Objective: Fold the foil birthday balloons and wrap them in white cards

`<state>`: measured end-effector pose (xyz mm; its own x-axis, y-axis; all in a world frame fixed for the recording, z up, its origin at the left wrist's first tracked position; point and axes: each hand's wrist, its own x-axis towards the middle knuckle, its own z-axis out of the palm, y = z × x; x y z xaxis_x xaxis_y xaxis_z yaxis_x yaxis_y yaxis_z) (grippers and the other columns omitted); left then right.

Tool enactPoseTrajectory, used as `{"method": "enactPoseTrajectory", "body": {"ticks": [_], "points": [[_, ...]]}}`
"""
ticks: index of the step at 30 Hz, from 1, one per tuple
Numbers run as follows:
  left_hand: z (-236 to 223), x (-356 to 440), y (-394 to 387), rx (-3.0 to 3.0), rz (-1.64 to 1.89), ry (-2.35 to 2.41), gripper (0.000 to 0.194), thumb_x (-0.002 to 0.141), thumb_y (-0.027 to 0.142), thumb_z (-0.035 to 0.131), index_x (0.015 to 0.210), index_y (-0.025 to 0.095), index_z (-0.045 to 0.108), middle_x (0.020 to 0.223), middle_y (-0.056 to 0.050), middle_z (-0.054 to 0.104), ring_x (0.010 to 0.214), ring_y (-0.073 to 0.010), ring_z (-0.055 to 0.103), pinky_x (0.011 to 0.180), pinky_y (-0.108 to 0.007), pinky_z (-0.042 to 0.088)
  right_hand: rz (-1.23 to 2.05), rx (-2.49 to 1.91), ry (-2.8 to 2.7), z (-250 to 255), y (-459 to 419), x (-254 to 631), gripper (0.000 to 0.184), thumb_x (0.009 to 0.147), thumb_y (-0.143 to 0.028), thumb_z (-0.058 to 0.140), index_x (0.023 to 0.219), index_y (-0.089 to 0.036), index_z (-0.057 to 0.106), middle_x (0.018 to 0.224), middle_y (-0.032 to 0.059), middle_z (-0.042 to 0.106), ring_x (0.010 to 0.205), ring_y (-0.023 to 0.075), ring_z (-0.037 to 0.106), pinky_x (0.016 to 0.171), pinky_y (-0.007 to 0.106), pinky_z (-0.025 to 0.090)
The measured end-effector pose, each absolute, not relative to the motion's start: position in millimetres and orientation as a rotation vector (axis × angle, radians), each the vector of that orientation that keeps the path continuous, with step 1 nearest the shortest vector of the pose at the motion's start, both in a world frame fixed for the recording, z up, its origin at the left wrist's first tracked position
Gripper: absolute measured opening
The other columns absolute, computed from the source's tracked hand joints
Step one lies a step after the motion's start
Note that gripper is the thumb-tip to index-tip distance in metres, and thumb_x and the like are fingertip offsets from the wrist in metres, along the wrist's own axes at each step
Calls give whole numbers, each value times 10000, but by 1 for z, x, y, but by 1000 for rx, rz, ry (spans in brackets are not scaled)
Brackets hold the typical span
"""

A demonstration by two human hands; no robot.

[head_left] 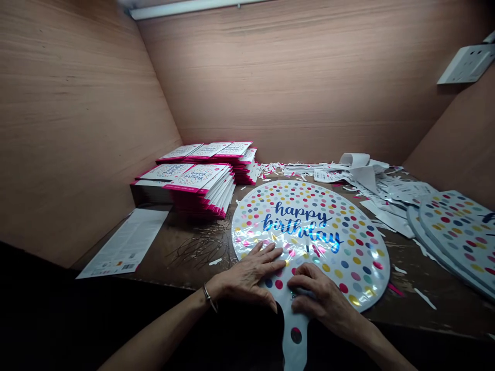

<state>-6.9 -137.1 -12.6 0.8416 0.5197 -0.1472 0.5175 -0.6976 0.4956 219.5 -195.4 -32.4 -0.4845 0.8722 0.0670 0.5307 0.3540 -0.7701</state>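
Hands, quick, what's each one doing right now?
Left hand: open, fingers spread on the balloon.
Right hand: fingers curled above the balloon's neck; can't tell if it's gripping.

Blue cursive lettering reads "happy birthday" across the white balloon (pixel 309 206), which is covered in dots of pink, red, yellow, grey, teal and dark blue! Over on the right, the stacked balloons (pixel 456 221) carry the same multicoloured dots on white. White packets (pixel 197 178) show bright pink edges, tiny coloured specks and blue lettering. Plain white strips (pixel 361 170), scraps of pink among them, lie on a dark brown tabletop (pixel 185 252), scuffed paler in patches, against light brown, faintly streaked walls (pixel 290 77).
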Motion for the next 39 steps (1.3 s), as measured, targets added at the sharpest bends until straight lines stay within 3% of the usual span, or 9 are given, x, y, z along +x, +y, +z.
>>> {"method": "enactPoseTrajectory", "body": {"ticks": [2,8,15,22,31,39], "points": [[-14,-6,-139,2500,13,770,860,720,690,517,1408,231,280,1480,-102,163,1363,-328,47,1088,-519,4,997,-1191,-2138,-33,-195,222,220,714,-138,702,913,-216,647,997,34,517,942,176,496,816,275,423],[-21,-7,-139,2561,9,796,934,655,740,522,1404,233,292,1485,-85,154,1365,-323,52,1099,-495,22,890,-1053,-2156,-44,-191,223,40,773,-155,666,787,-193,665,882,24,566,854,154,526,764,261,416],[-25,-9,-138,2661,-7,769,936,681,741,492,1421,226,241,1489,-89,135,1369,-306,46,1102,-477,1,627,-1034,-2286,-52,-188,215,141,796,-45,577,722,-164,555,790,5,559,772,155,501,699,277,381],[-23,-5,-139,2679,-11,785,889,729,703,497,1427,226,223,1485,-97,150,1366,-315,69,1099,-479,-20,330,-1086,-2391,-64,-189,211,189,789,18,433,765,-164,478,790,46,501,745,210,448,754,387,369],[-15,2,-145,2639,-13,854,865,745,689,496,1418,198,261,1472,-113,197,1366,-307,73,1100,-477,-12,261,-1140,-2376,-67,-183,204,177,748,-11,397,750,-152,504,744,93,518,712,241,462,698,396,374],[-14,6,-147,2513,86,931,744,815,650,423,1388,183,334,1439,-122,284,1362,-284,134,1104,-471,22,401,-1144,-2479,-44,-145,205,161,719,-30,468,771,-134,579,758,97,602,712,212,539,651,304,376]]}}
